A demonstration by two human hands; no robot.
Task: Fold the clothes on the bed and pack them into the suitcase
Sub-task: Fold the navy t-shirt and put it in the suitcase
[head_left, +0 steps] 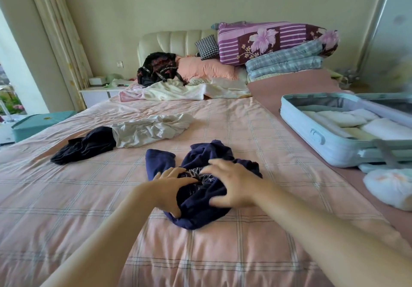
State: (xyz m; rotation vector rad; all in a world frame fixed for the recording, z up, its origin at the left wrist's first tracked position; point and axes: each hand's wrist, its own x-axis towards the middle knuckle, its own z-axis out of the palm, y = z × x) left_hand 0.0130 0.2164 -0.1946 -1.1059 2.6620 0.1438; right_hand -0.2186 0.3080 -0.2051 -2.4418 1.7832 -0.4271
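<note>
at the middle of the bed (89, 197), the navy garment (200, 213) lies bunched under both hands. the left hand (169, 188) pinches a fold between thumb and curled fingers; the right hand (234, 186) rests spread and loose on top. it likely needs spreading flat and smoothing before folding for the open suitcase (312, 146) at right.

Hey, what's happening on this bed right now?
A person is working on a crumpled navy garment on the bed. The left hand grips a bunch of its fabric, and the right hand rests spread on top. It isn't folded yet. A black garment and a white garment lie unfolded farther up. The open suitcase on the right already holds folded light clothes.
</note>
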